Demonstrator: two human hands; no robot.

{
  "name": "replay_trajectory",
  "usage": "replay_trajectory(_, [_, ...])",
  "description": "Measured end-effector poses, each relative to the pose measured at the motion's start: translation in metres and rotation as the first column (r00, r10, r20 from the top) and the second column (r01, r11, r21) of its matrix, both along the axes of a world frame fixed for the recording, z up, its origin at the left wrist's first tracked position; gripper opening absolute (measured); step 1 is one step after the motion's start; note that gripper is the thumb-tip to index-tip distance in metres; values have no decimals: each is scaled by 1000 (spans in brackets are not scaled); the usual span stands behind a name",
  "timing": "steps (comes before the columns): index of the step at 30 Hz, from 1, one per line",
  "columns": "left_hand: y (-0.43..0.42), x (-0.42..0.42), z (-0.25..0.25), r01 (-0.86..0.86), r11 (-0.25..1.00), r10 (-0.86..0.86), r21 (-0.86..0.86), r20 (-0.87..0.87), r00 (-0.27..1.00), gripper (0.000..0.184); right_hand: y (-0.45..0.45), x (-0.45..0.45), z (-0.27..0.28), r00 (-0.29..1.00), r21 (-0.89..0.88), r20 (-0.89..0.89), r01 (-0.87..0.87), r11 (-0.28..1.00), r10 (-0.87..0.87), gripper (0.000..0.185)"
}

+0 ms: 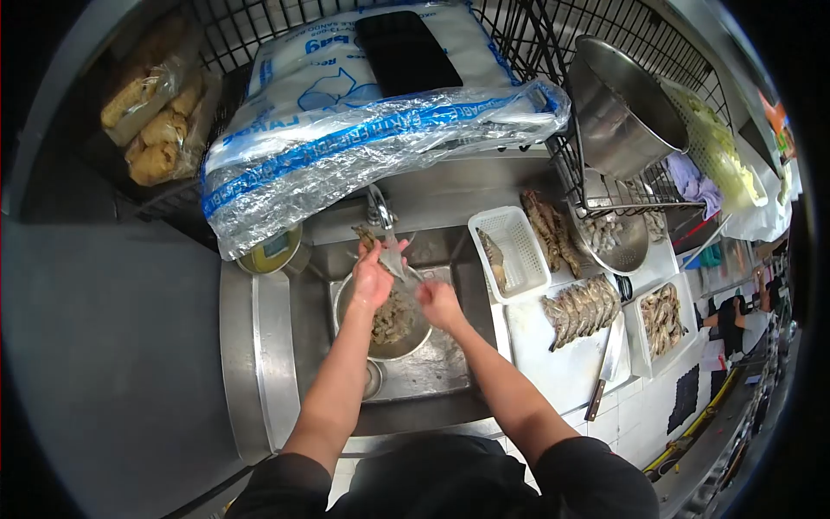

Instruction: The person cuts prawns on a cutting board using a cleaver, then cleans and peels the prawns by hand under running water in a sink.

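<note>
Over the sink (432, 381), my left hand (373, 281) is closed around a raw shrimp (366, 237), whose brownish end sticks up past the fingers. Water runs from the faucet (379, 208) beside that hand. My right hand (439, 304) is just to the right of the stream, fingers curled together and slightly blurred; what they pinch, if anything, is too small to make out. Below both hands a round metal bowl (404, 352) stands in the sink, with pale shrimp pieces (393, 318) in it.
Right of the sink, a white cutting board (536, 359) carries a row of shrimp (581, 311) and a knife (605, 368). Around it are a white basket (512, 251), a tray of shrimp (661, 322) and a colander (618, 246). A plastic-wrapped bag pack (363, 130) overhangs the faucet.
</note>
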State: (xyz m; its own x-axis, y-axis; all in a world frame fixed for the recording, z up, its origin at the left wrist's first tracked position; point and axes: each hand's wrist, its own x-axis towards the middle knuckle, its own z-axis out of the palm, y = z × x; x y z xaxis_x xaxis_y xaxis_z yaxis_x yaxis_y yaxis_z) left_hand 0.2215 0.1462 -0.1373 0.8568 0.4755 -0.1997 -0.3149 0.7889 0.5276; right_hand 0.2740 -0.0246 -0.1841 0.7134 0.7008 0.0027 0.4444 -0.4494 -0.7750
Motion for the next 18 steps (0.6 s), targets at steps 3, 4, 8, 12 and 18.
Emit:
replay_trajectory(3, [7, -8, -3, 139, 990, -136, 16, -125, 983, 27, -44, 16, -92, 870, -608, 31, -374, 701, 491, 17])
replay_trajectory(4, [9, -9, -8, 199, 980, -198, 0, -123, 972, 27, -54, 14, -98, 933, -565, 46, -272, 779, 358, 18])
replay_trajectory(8, [9, -13, -20, 327, 945, -319, 23, -156, 935, 35, -35, 20, -17, 999, -74, 25, 24, 997, -22, 14])
replay_trajectory(12, [-8, -9, -19, 274, 960, -259, 53, -193, 946, 50, 14, 18, 37, 951, 378, -282, 229, 897, -124, 18])
replay_trajectory(18, [-26, -5, -12, 69, 921, 72, 384, -342, 937, 58, 46, 15, 25, 959, 309, 281, -47, 950, -44, 10])
